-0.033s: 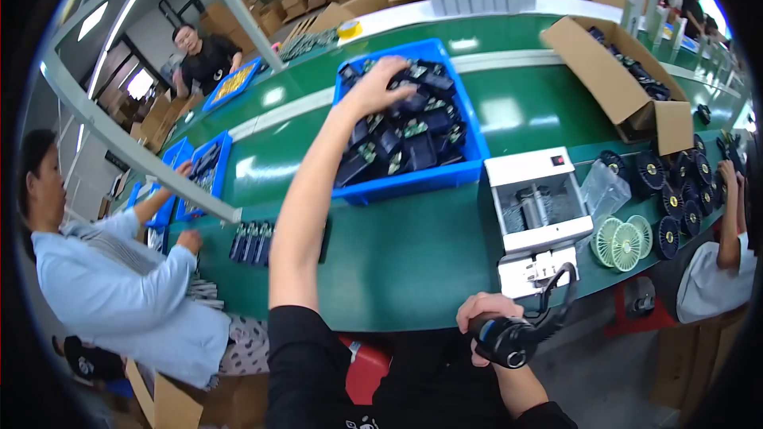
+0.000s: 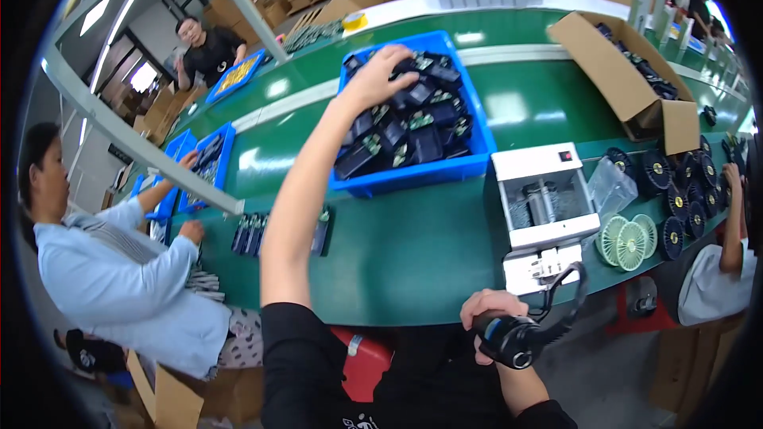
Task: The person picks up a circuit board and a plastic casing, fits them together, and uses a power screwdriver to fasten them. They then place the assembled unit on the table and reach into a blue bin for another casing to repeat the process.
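Note:
My left hand (image 2: 379, 78) reaches over a blue bin (image 2: 485, 143) heaped with dark plastic casings (image 2: 425, 143) that have green circuit boards. Its thumb and fingers are spread above the far part of the heap, and no casing shows in its grasp. Low at the right, the fingers of my right hand (image 2: 494, 303) curl round a black cylindrical tool (image 2: 509, 339) with a cable. Just beyond that hand stands a white desktop machine (image 2: 548, 199) with a metal roller. Several casings (image 2: 250, 234) lie in a row left of my left forearm; another (image 2: 321, 232) lies right of it.
An opened cardboard box (image 2: 612, 71) of dark parts stands back right. Black spools (image 2: 675, 199), pale green spools (image 2: 630, 245) and a clear plastic bag (image 2: 612, 187) sit beside the machine. A co-worker (image 2: 119, 270) works at the left; a metal frame post (image 2: 143, 135) slants across there.
The view has shifted slightly. My left forearm lies a little farther left, uncovering more of the casing right of it. My right hand keeps its hold on the black tool.

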Demonstrator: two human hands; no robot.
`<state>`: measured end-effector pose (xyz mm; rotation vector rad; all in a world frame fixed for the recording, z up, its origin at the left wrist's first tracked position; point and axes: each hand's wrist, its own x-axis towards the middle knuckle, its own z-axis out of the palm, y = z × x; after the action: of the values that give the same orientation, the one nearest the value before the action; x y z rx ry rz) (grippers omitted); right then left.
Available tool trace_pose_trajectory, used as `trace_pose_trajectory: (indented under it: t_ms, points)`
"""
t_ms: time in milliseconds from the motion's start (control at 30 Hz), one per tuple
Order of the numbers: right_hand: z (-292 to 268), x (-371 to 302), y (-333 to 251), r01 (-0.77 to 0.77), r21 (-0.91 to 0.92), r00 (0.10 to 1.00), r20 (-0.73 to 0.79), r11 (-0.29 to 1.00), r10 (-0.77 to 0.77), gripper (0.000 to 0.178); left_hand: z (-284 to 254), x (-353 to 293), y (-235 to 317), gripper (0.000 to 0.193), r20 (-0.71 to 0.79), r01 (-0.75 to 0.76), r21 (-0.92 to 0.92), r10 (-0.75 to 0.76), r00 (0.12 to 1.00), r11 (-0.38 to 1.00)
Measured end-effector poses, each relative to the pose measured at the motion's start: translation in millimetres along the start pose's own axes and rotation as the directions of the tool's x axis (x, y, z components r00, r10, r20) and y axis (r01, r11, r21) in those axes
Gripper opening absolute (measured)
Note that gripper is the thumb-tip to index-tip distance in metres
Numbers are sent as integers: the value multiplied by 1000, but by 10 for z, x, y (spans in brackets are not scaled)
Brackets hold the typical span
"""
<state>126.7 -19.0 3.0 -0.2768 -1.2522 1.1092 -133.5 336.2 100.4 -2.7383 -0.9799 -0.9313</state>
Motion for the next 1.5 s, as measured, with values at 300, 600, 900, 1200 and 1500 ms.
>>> trace_pose_trajectory:
  t_ms: [300, 600, 900, 1200, 1500]
  points:
    - [-70, 15, 100, 123, -30, 992, 32, 992, -122, 30, -1243, -1529, 1219, 26, 607, 136, 212, -239, 758, 968]
    - [15, -155, 166, 124, -14, 992, -23, 992, -125, 84, -1159, -2581, 1142, 35, 420, 475, 64, -455, 785, 878]
    - [209, -136, -78, -1, -46, 944, -329, 999, -14, 75, -902, -2594, 1325, 32, 274, 500, -7, -479, 834, 866]
    - [-284, 400, -1191, 149, -74, 928, -334, 986, -165, 83, -408, -2264, 2103, 29, 290, 501, -225, -433, 853, 836]
    - [-428, 656, -976, 38, -319, 966, -231, 947, -116, 92, 143, -1853, 2706, 28, 210, 361, -376, -301, 930, 853]
